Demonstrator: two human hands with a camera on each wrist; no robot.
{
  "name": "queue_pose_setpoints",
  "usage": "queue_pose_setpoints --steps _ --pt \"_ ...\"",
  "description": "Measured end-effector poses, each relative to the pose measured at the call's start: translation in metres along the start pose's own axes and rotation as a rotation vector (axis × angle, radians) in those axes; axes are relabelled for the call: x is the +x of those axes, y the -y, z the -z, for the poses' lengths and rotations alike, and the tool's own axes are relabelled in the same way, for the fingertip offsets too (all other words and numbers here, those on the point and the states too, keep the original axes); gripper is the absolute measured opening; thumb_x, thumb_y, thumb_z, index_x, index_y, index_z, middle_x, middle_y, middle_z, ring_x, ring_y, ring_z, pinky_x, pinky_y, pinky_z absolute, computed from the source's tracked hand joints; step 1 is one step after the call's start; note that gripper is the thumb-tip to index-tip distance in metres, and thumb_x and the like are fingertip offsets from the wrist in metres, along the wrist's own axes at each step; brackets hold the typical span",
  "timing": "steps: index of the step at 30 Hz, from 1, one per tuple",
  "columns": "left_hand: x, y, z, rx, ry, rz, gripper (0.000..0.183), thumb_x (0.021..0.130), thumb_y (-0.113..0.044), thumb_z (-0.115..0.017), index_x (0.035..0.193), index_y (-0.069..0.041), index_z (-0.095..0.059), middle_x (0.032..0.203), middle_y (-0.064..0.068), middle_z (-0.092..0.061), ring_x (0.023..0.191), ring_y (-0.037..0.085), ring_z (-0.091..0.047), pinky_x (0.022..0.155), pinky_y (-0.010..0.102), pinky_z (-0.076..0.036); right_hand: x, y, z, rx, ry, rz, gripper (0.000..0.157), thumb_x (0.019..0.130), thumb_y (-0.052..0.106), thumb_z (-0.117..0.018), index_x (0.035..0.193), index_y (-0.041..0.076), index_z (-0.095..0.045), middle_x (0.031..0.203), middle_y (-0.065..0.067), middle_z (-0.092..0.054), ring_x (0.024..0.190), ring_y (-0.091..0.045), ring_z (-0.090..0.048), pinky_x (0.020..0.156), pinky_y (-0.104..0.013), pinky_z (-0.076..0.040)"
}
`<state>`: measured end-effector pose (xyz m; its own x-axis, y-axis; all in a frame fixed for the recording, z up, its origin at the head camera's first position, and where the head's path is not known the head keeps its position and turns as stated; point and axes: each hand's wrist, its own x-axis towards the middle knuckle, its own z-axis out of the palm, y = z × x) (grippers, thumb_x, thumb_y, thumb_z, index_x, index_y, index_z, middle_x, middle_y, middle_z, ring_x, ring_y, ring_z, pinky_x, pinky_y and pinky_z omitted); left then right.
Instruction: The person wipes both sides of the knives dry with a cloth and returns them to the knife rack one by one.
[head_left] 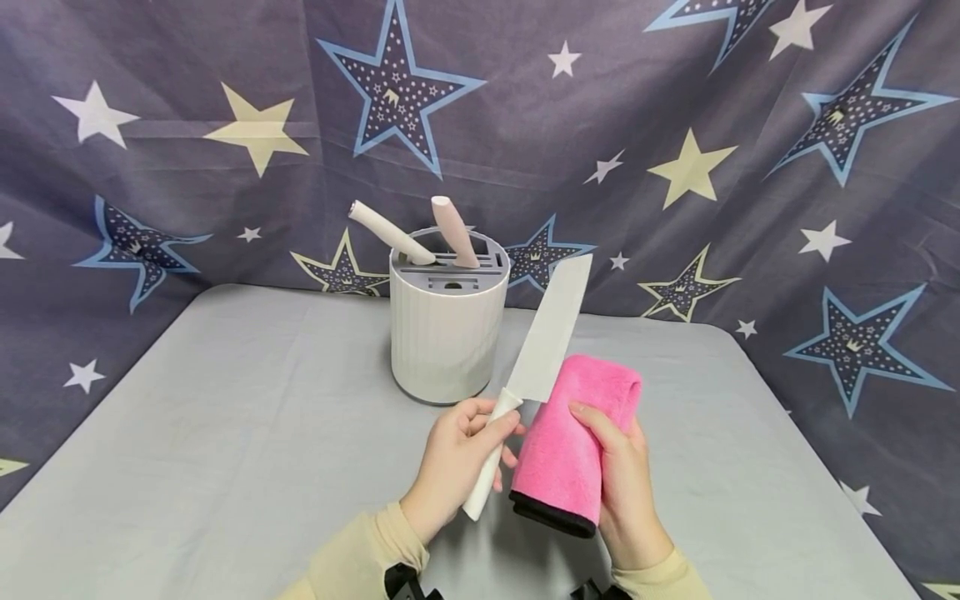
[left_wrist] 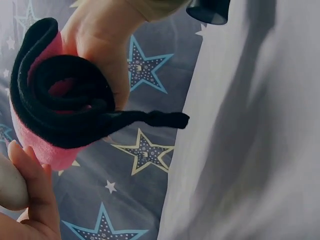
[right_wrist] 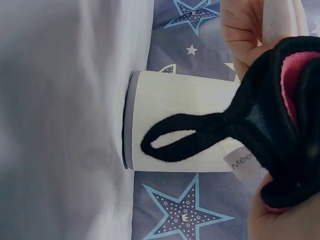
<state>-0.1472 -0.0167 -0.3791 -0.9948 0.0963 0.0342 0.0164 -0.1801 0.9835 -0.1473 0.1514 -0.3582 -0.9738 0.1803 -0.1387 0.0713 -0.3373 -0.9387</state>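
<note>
My left hand [head_left: 462, 454] grips the white handle of a cleaver [head_left: 551, 333], whose broad pale blade points up and away to the right. In my right hand [head_left: 626, 475] is a folded pink towel [head_left: 558, 454] with a black edge, the thumb lying across its front. The towel's upper part sits right beside the lower end of the blade in the head view. From the right wrist, the towel's black hanging loop [right_wrist: 172, 137] and a white label [right_wrist: 243, 162] show. The left wrist view shows the towel's rolled black edge [left_wrist: 70, 135] close to the left fingers.
Behind the hands stands a white ribbed knife block [head_left: 446, 333] with a grey slotted top. Two knives stick out of it, one with a cream handle [head_left: 390, 233] and one with a pink handle [head_left: 455, 233]. A grey cloth covers the table [head_left: 247, 433]; a star-patterned curtain [head_left: 525, 167] hangs behind.
</note>
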Motion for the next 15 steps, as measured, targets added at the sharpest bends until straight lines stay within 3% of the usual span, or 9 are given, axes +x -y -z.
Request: queue_pose_setpoints --steps 5,15 --pt "-0.0005 0.0006 -0.0005 -0.005 0.024 0.027 0.031 0.094 -0.018 -0.066 0.114 0.006 -0.06 0.096 0.016 -0.073 0.054 0.011 -0.058 0.042 0.024 -0.047 0.0013 -0.0003 -0.0016 -0.008 0.001 0.0 0.032 0.092 0.012 -0.065 0.12 0.015 -0.051 0.1 0.005 -0.063 0.089 -0.012 -0.065 0.079 -0.029 -0.056" --pt "-0.0023 0.0001 -0.0006 0.118 0.056 0.01 0.036 0.1 -0.027 -0.059 0.116 0.005 -0.061 0.087 0.012 -0.066 0.052 0.013 -0.056 0.045 0.028 -0.052 0.0055 -0.0026 -0.0059 -0.026 0.01 0.011 0.032 0.091 0.012 -0.067 0.119 0.014 -0.053 0.099 0.004 -0.062 0.09 -0.012 -0.063 0.079 -0.029 -0.055"
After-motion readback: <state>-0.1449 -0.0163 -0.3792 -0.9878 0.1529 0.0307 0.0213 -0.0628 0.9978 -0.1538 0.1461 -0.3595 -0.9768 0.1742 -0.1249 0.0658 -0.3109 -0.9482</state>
